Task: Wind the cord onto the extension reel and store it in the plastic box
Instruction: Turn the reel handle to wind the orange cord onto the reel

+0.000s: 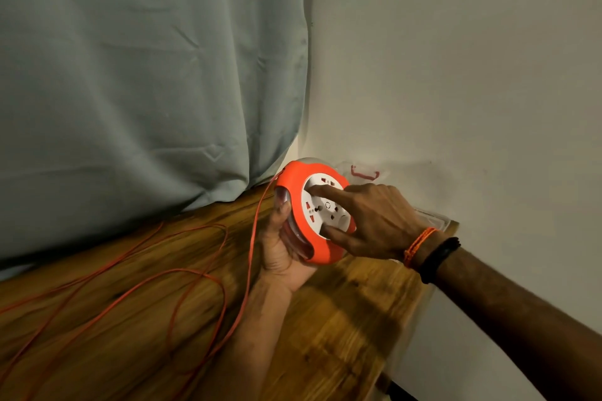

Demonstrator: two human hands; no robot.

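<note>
Reel (298,192) in left hand (277,251); right hand (371,221) atop

reel (298,202): held up by left hand (280,247)
right hand (371,221): fingers on white socket face (321,207)
cord (182,273): loose loops on wooden table (338,329)

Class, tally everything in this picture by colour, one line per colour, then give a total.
Orange: 3 (round orange-and-white plastic extension reel, thin orange cord, orange thread wristband)
Black: 1 (black bead wristband)
Clear: 1 (clear plastic box with red latch)
Total: 5
</note>
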